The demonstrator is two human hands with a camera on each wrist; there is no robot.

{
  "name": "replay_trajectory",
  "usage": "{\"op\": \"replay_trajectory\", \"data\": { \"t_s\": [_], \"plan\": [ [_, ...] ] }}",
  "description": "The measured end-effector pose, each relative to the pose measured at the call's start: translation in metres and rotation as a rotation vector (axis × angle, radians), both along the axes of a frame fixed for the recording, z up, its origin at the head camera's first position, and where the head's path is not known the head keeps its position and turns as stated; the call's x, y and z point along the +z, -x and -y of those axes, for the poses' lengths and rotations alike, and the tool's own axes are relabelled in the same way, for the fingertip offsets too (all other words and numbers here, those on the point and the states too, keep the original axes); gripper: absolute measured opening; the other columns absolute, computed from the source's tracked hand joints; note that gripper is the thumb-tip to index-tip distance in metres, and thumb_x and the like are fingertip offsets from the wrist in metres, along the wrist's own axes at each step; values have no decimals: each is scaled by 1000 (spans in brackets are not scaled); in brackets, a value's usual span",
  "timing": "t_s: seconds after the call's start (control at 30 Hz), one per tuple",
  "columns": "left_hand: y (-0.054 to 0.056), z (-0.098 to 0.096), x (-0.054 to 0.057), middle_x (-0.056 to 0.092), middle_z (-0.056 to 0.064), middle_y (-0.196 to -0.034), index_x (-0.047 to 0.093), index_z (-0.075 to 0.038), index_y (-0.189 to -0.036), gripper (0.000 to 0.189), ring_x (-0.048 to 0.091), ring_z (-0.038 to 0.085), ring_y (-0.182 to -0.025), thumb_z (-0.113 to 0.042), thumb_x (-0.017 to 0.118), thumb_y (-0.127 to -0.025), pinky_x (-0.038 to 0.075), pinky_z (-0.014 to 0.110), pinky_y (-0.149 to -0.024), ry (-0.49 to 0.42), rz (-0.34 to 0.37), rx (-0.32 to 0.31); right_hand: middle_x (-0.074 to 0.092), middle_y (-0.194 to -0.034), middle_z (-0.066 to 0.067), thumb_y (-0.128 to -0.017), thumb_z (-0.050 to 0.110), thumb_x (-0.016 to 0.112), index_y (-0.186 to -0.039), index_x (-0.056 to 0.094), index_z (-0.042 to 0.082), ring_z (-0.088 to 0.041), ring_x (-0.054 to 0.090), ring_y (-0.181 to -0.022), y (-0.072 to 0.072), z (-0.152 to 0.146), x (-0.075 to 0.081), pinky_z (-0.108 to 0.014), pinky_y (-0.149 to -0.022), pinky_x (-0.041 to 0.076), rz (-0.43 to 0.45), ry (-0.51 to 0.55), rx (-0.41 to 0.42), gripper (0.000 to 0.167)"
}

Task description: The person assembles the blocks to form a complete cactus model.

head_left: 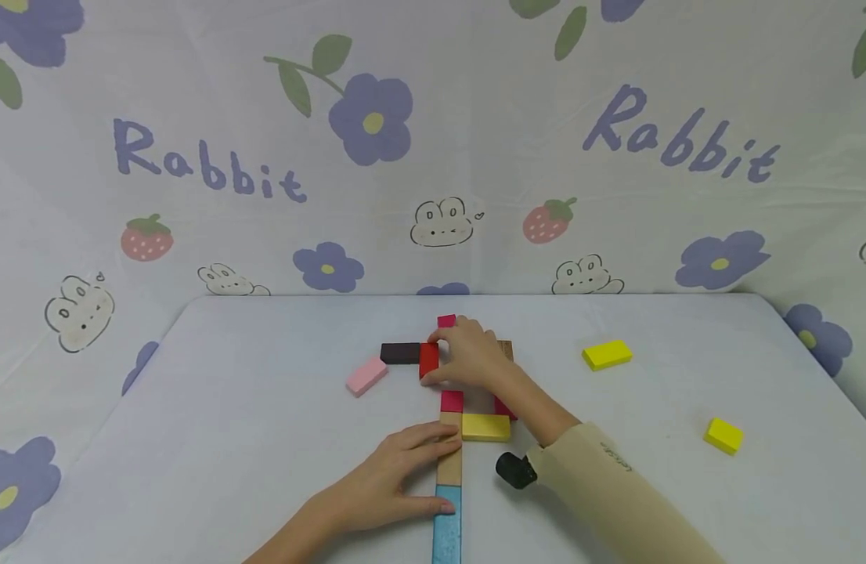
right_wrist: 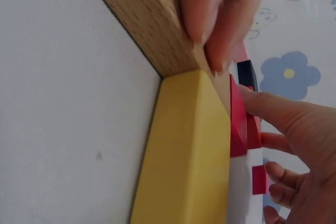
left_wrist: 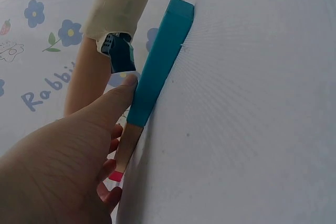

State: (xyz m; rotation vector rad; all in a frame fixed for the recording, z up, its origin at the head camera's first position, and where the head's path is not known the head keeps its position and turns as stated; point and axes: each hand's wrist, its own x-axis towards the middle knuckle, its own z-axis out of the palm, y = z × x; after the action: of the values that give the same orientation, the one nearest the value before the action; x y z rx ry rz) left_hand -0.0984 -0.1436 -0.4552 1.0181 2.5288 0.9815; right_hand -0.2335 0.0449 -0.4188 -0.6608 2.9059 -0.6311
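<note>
My right hand [head_left: 468, 352] reaches to the middle of the blocks. Its thumb and forefinger pinch the two ends of a red block [head_left: 429, 362], which lies against a black block [head_left: 400, 353]. Lower down, my left hand [head_left: 384, 478] rests on the row with loosely extended fingers. Those fingers touch a natural wood block [head_left: 449, 468], while the thumb lies on a blue block [head_left: 447, 533]. A crimson block [head_left: 452, 402] sits at the wood block's far end, and a yellow block [head_left: 485, 428] lies against its right side. The right hand partly hides the blocks behind it.
A pink block [head_left: 366, 377] lies at an angle near the black one. Two bright yellow blocks [head_left: 607, 355] lie apart on the right. Beyond the right hand, a brown block [head_left: 506, 349] and another crimson block [head_left: 446, 321] show partly. The white table [head_left: 229, 407] meets a patterned cloth.
</note>
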Motion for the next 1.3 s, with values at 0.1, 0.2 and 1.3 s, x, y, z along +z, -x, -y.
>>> {"op": "replay_trajectory", "data": {
  "t_s": [0.1,0.2,1.3],
  "plan": [
    [0,0,0,40,-3,-167,51,-21,-158,71,36,24,-154,-47,75,-97,35,57,-124,-8,-16,-6,65,-136,-17,-81,41,89,-136,71,16,-34,56,-130,-1,6,-2,-59,-106,52,3,-2,31,64],
    [0,0,0,40,-4,-167,51,-21,-159,71,36,24,-154,-47,75,-96,35,57,-124,-10,-19,-8,65,-135,-17,-81,42,89,-139,69,18,-33,56,-128,-2,8,-4,-57,-104,53,-1,-14,43,65],
    [-1,0,-2,39,-10,-167,49,-27,-160,72,36,20,-153,-52,73,-97,36,55,-124,26,6,29,56,-135,-32,-95,25,79,-140,61,-1,-53,49,-127,-40,-152,8,-74,-99,39,-243,287,-363,55]
  ]
}}
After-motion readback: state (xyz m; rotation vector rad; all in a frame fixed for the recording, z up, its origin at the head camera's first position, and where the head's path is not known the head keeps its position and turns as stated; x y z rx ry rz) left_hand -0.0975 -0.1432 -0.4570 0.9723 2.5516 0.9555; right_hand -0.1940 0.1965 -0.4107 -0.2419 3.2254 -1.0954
